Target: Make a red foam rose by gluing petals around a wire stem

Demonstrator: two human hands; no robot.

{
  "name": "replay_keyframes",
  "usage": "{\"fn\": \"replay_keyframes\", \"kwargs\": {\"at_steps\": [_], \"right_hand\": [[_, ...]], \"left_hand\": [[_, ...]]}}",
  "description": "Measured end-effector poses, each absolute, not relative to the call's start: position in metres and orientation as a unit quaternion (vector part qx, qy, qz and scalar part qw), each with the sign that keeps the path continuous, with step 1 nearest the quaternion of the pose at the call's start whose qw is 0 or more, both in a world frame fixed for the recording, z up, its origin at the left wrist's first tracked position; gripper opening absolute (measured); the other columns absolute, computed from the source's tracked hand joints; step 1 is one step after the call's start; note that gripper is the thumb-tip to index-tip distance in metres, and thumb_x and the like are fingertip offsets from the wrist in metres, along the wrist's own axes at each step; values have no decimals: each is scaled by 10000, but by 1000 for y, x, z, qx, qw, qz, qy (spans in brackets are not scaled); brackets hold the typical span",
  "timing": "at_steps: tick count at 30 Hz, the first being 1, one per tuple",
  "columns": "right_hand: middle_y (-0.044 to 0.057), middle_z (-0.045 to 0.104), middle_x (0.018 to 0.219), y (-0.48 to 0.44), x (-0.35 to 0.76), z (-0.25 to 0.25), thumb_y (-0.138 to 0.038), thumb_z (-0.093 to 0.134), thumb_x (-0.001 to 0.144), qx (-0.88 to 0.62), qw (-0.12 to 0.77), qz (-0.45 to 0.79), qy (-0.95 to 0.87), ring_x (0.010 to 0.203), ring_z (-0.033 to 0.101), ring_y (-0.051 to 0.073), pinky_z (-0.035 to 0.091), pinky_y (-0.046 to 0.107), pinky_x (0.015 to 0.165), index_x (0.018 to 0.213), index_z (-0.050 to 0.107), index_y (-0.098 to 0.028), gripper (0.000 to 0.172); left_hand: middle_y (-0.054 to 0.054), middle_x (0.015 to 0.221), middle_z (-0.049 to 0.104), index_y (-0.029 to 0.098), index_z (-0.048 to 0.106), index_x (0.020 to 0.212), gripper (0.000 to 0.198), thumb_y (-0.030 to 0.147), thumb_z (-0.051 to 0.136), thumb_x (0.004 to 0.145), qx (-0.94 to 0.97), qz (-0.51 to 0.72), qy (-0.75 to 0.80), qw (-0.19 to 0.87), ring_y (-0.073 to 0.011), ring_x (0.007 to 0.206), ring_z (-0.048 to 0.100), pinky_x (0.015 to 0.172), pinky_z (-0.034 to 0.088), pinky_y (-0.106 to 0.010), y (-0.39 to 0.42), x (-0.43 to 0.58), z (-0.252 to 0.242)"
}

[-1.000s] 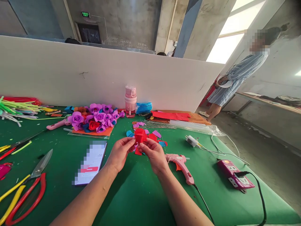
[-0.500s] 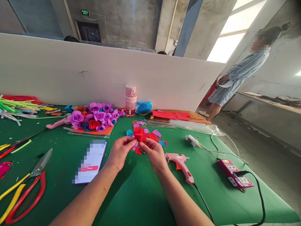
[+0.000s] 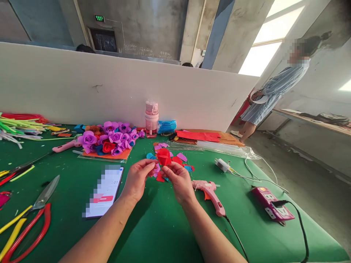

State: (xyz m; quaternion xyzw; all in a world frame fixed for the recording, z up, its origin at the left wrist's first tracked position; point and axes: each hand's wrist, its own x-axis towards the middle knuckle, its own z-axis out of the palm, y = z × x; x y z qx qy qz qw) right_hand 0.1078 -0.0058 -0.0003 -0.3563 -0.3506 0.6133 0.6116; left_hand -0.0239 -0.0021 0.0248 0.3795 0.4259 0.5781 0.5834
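My right hand point(image 3: 177, 179) pinches the base of a red paper flower point(image 3: 163, 156) held upright over the green table point(image 3: 159, 226). To its left, my left hand point(image 3: 140, 179) has thumb and fingertips pressed together, a little apart from the flower; what they hold, if anything, is too small to tell. Behind the hands lie loose purple, blue and red petals point(image 3: 181, 156). A pink glue gun point(image 3: 210, 191) rests just right of my right hand.
A phone point(image 3: 105, 193) and large scissors point(image 3: 45, 197) lie on the left. Purple paper flowers point(image 3: 115, 137), a pink bottle point(image 3: 151, 118) and red sheets point(image 3: 197, 136) stand behind. A charger point(image 3: 222, 165) and purple power box point(image 3: 271, 204) are right. A person point(image 3: 285, 84) stands beyond.
My left fingertips have drawn slightly left, away from the red flower. The flower, in my right hand, shows more fully. The view has shifted slightly.
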Motion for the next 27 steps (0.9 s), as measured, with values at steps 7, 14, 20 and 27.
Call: {"fn": "replay_keyframes", "kwargs": {"at_steps": [7,14,20,27], "right_hand": [[-12,674,632,-9,105,1,-323,810,647,-310,593,637,-383,571,599,94,471,210,593,753,663,-178,232],[-20,636,600,-8,108,2,-334,794,664,-322,586,611,-425,556,569,100,454,227,581,706,667,-180,203],[-15,650,608,-9,111,5,-330,798,656,-327,584,602,-436,576,578,113,458,244,600,689,663,-187,200],[-25,624,560,-9,109,5,-324,804,646,-342,587,599,-425,534,552,97,426,226,554,665,637,-177,224]], "left_hand": [[-49,729,689,148,758,842,243,326,754,676,418,536,362,639,-123,649,525,639,427,-252,-2,-24,24],[-59,806,722,180,762,886,231,297,754,687,447,522,325,650,-170,734,584,719,448,-299,-7,-25,29],[-47,748,709,186,768,813,225,316,793,632,453,526,339,635,-176,724,576,704,436,-296,-8,-27,32],[-38,707,681,153,745,703,200,314,811,606,428,515,344,659,-153,691,549,695,428,-290,-7,-26,30]]}}
